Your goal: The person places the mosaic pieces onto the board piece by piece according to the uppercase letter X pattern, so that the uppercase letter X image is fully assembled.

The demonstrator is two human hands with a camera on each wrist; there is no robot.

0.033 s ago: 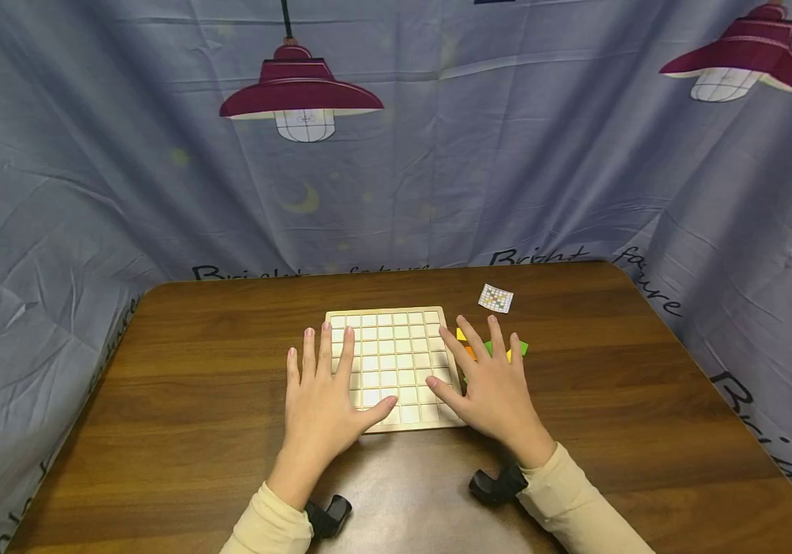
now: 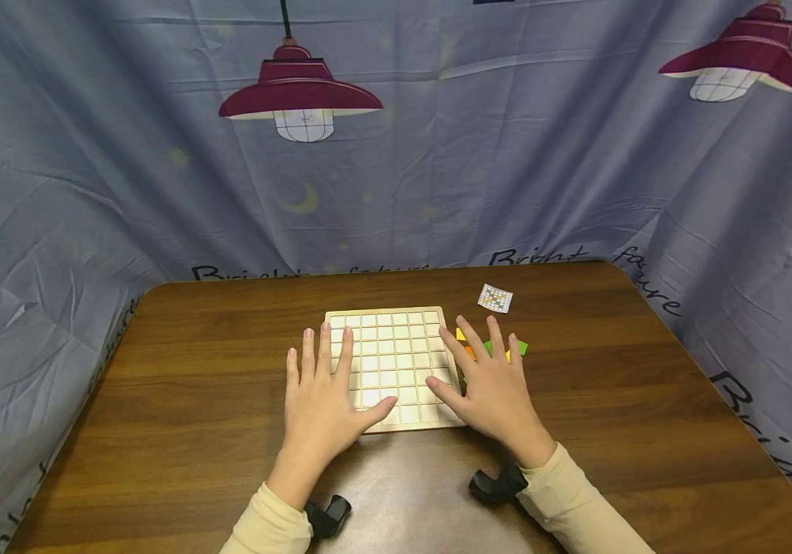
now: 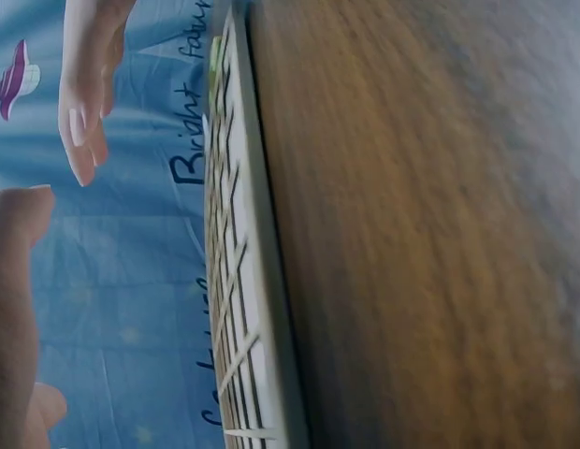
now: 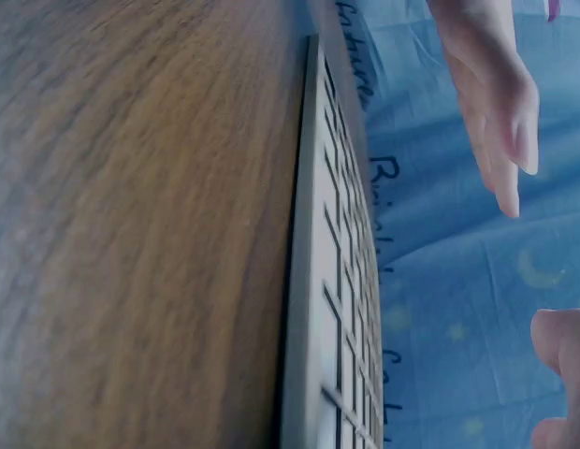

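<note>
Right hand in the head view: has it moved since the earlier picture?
No, not visibly: judged against the board, the right hand appears in the same place, overlapping its right edge.

Head view: high, forward-down; wrists: low, sharing board (image 2: 398, 362).

Cream gridded board (image 2: 396, 360), brown wood-grained table (image 2: 208, 385), blue-grey curtain (image 2: 465, 192)

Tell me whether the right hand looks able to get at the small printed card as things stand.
Probably yes: the right hand is open and empty, the printed card lies just ahead of it, and only tabletop shows between them.
</note>
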